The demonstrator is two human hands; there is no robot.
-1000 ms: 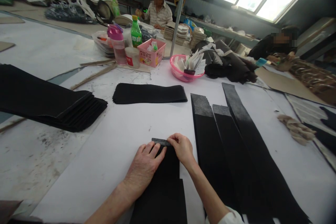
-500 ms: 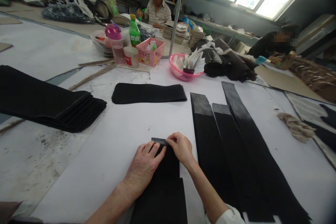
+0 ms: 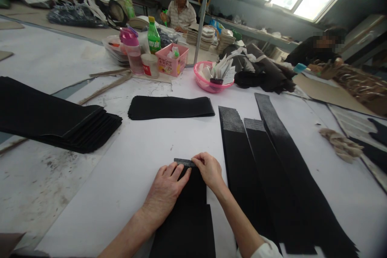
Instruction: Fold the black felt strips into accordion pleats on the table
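A long black fabric strip [image 3: 189,217] lies on the white table in front of me, its far end folded over. My left hand [image 3: 165,191] rests flat on that strip, fingers stretched toward the fold. My right hand [image 3: 208,170] has its fingers curled and pinches the folded end of the strip. To the right lie three long black strips [image 3: 266,161] side by side, with grey patches at their far ends. A folded black pile [image 3: 171,107] sits further out, in the middle of the table.
A thick stack of black pieces [image 3: 57,117] lies at the left. Behind stand a pink basket [image 3: 211,82], a pink box [image 3: 171,62], a green bottle [image 3: 153,38] and a pink-lidded bottle [image 3: 131,50]. Two people sit at the back. A rag [image 3: 341,147] lies at the right.
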